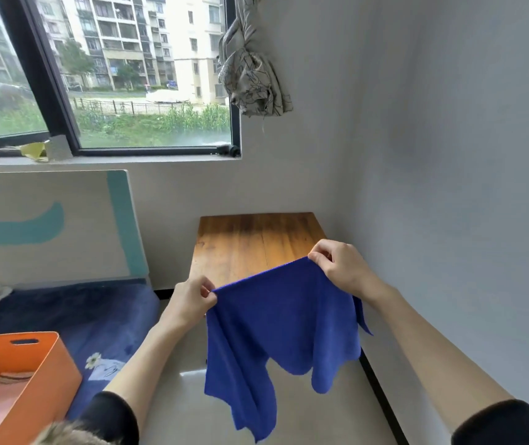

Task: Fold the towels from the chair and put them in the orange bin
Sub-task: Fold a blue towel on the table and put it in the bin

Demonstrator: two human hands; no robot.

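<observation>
Pale grey walls meet in a corner behind a small wooden table (250,242), the landmark for all positions given below. Held in the air in front of the table's near edge, a blue towel (284,329) hangs spread between two hands, its lower edge falling in loose uneven folds above the light floor (189,409). At the towel's upper left corner, level with the table's near left corner, the left hand (191,301) pinches the cloth between thumb and curled fingers. At the towel's upper right corner, over the table's near right corner, the right hand (341,266) grips the hem in the same way, fingers curled round it. Both forearms are bare, with dark sleeves pushed up near the elbows. Left of the table and nearer the viewer, an orange bin (41,374) with a slot handle stands on a dark blue bedspread (96,319); something pinkish lies inside, too indistinct to identify. Beyond the bin, left of the table, a white headboard with teal shapes (48,226) leans at the wall. Above the table, a dark-framed window (128,75) shows apartment blocks, and a knotted patterned curtain (251,72) hangs at its right edge.
</observation>
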